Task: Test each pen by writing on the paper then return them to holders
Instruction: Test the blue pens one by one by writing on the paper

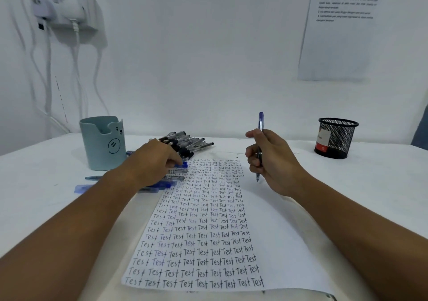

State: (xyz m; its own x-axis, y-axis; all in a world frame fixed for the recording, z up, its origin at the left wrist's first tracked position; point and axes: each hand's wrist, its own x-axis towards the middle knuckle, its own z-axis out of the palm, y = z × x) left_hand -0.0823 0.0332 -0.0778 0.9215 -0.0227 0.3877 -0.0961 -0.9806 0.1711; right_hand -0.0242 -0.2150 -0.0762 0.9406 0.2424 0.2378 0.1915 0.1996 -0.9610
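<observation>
A white paper point(273, 242) lies in front of me, its left part filled with rows of the word "Test". My right hand point(271, 161) grips a blue pen point(261, 121) upright above the paper's blank right side, tip pointing down. My left hand point(152, 161) reaches over loose blue pens point(177, 172) at the paper's top left corner, fingertips touching a blue cap point(184, 164). A pile of black pens point(185, 143) lies just beyond. A teal bear-faced holder point(102, 143) stands at the left, and a black mesh holder point(335, 138) at the right.
More blue pens point(83, 188) lie on the white table left of my left forearm. A power strip with white cables point(64, 11) hangs on the wall at the upper left. A printed sheet point(340, 29) is taped to the wall at the upper right.
</observation>
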